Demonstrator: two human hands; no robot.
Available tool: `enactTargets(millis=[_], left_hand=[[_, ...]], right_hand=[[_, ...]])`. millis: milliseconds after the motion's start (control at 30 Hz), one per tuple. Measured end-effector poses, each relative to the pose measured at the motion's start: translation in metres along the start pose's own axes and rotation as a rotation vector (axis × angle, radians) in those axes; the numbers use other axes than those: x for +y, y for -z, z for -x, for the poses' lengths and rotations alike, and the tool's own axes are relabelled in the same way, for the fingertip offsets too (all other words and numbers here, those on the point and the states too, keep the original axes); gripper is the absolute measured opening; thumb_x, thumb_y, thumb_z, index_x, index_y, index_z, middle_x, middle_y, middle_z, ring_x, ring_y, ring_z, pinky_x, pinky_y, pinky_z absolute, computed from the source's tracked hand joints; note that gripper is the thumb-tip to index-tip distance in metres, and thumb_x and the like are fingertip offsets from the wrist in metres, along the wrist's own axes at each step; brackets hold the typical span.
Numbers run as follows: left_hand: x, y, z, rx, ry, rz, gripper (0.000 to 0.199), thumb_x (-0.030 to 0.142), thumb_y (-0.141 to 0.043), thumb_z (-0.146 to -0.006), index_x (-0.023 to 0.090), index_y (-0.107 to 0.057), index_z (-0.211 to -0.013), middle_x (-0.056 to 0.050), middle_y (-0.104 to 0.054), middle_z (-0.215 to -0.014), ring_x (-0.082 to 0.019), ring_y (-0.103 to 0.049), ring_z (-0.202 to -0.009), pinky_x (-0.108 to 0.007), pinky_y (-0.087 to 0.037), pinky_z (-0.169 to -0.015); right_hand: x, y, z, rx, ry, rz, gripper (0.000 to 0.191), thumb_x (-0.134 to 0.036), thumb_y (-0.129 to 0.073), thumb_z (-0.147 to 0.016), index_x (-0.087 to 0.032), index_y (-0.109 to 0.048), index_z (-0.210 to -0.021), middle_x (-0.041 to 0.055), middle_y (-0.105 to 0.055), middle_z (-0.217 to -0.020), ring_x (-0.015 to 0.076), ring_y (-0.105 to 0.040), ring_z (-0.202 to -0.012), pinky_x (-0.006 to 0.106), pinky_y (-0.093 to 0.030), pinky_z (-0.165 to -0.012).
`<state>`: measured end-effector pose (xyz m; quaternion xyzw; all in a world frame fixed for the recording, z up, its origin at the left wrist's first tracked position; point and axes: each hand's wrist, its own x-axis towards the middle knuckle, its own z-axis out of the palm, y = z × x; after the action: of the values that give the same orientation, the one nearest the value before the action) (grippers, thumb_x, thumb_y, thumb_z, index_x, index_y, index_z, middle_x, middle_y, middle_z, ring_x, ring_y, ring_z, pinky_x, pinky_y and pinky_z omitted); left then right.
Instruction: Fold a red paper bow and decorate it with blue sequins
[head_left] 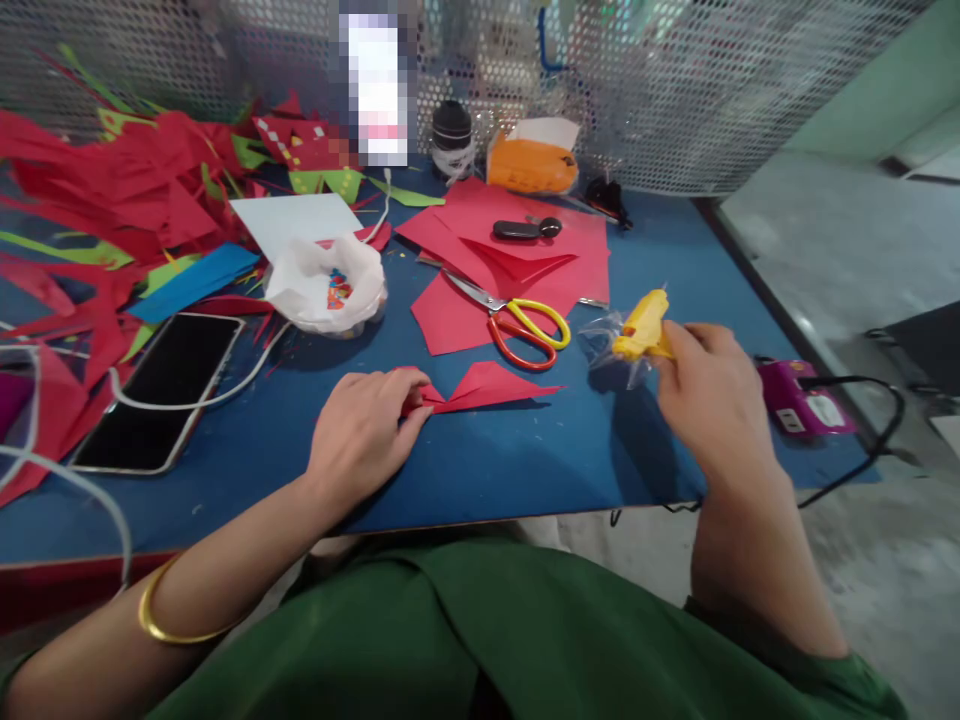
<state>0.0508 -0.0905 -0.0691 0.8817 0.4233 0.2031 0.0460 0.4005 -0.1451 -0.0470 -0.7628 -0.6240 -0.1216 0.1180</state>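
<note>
Near the front edge of the blue table, my left hand [371, 430] pinches the left end of a folded red paper [491, 388], which lies with a pointed tip to the right. My right hand [709, 385] is closed around the lower end of a yellow object [646, 322], held above the table at the right. Clear, crinkled plastic [600, 340] surrounds the front of that object, whose exact kind I cannot make out. Between the hands and farther back, scissors [529, 330] with one red and one yellow handle lie partly on red paper sheets [450, 315].
A white-lined bowl [326, 285] holds small colourful bits. A phone [161, 395] and white cable lie left, beside heaped red and green paper scraps [135, 190]. Behind stand a black spool [452, 135] and an orange packet [532, 165]. A purple box [802, 400] with black cable sits right.
</note>
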Motion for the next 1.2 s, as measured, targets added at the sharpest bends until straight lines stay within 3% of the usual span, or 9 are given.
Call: enactTargets(millis=[133,200,267,300,433,567,967,1100,1200], left_hand=[[0.001,-0.001,0.002,-0.029,0.059,0.020,0.012,0.025,-0.062,-0.092,0.021,-0.062,-0.103,-0.002,-0.073,-0.082,-0.022,-0.068,-0.077,-0.037,-0.046,-0.076],[0.001,-0.002,0.003,-0.045,0.077,0.040,0.012,0.026,-0.063,-0.092,0.021,-0.062,-0.103,-0.001,-0.073,-0.083,-0.021,-0.068,-0.078,-0.037,-0.045,-0.078],[0.001,-0.003,0.004,-0.055,0.086,0.050,0.013,0.027,-0.064,-0.092,0.021,-0.062,-0.104,-0.001,-0.073,-0.084,-0.021,-0.068,-0.079,-0.036,-0.044,-0.078],[0.001,-0.003,0.005,-0.058,0.088,0.053,0.014,0.027,-0.064,-0.092,0.021,-0.062,-0.105,-0.001,-0.073,-0.084,-0.021,-0.068,-0.080,-0.036,-0.044,-0.078],[0.001,-0.003,0.005,-0.037,0.072,0.059,0.015,0.026,-0.064,-0.093,0.019,-0.061,-0.105,-0.002,-0.074,-0.087,-0.022,-0.068,-0.082,-0.036,-0.043,-0.079],[0.001,-0.003,0.006,-0.017,0.032,0.059,0.011,0.023,-0.063,-0.093,0.019,-0.061,-0.103,-0.002,-0.074,-0.089,-0.022,-0.068,-0.081,-0.036,-0.043,-0.078],[-0.005,-0.001,0.016,0.090,-0.089,0.006,0.012,0.020,-0.054,-0.098,0.019,-0.066,-0.096,-0.001,-0.075,-0.088,-0.021,-0.069,-0.081,-0.037,-0.045,-0.076],[0.002,0.000,0.022,0.121,-0.234,-0.142,0.019,0.018,-0.051,-0.099,0.016,-0.070,-0.102,-0.003,-0.075,-0.095,-0.022,-0.067,-0.087,-0.037,-0.047,-0.078],[0.013,-0.002,0.027,0.078,-0.324,-0.206,0.023,0.019,-0.052,-0.099,0.008,-0.070,-0.109,-0.008,-0.075,-0.099,-0.023,-0.066,-0.090,-0.037,-0.049,-0.080]], right_hand=[[0.005,0.002,0.000,-0.042,0.089,0.049,0.041,-0.029,-0.047,-0.096,-0.011,-0.062,-0.130,0.0234,-0.067,-0.118,0.0355,-0.063,-0.100,0.046,-0.045,-0.081],[-0.007,0.005,0.007,0.102,0.081,0.044,0.043,-0.031,-0.051,-0.096,-0.011,-0.061,-0.132,0.0240,-0.066,-0.125,0.0382,-0.062,-0.107,0.047,-0.045,-0.083],[-0.033,0.007,0.019,0.296,0.080,0.012,0.045,-0.031,-0.050,-0.097,-0.012,-0.058,-0.136,0.0227,-0.065,-0.130,0.0393,-0.060,-0.114,0.050,-0.046,-0.085],[-0.050,0.007,0.026,0.322,0.144,-0.027,0.046,-0.030,-0.049,-0.097,-0.011,-0.055,-0.138,0.0218,-0.066,-0.128,0.0374,-0.061,-0.112,0.050,-0.047,-0.087],[-0.124,-0.002,0.053,0.052,0.580,-0.326,0.040,-0.018,-0.046,-0.096,-0.007,-0.055,-0.133,0.0153,-0.071,-0.122,0.0239,-0.065,-0.111,0.038,-0.050,-0.094],[-0.161,-0.016,0.062,0.060,0.680,-0.342,0.038,-0.014,-0.044,-0.096,-0.002,-0.057,-0.130,0.0150,-0.071,-0.125,0.0230,-0.065,-0.116,0.036,-0.049,-0.099],[-0.166,-0.023,0.071,0.087,0.636,-0.273,0.036,-0.012,-0.044,-0.096,0.000,-0.060,-0.126,0.0163,-0.073,-0.120,0.0244,-0.067,-0.114,0.038,-0.049,-0.099],[-0.166,-0.025,0.072,0.086,0.656,-0.247,0.036,-0.011,-0.045,-0.094,0.003,-0.059,-0.125,0.0171,-0.072,-0.121,0.0252,-0.067,-0.113,0.039,-0.048,-0.100],[-0.165,-0.028,0.073,0.092,0.665,-0.250,0.037,-0.010,-0.044,-0.094,0.003,-0.058,-0.126,0.0169,-0.072,-0.122,0.0249,-0.067,-0.114,0.040,-0.047,-0.101]])
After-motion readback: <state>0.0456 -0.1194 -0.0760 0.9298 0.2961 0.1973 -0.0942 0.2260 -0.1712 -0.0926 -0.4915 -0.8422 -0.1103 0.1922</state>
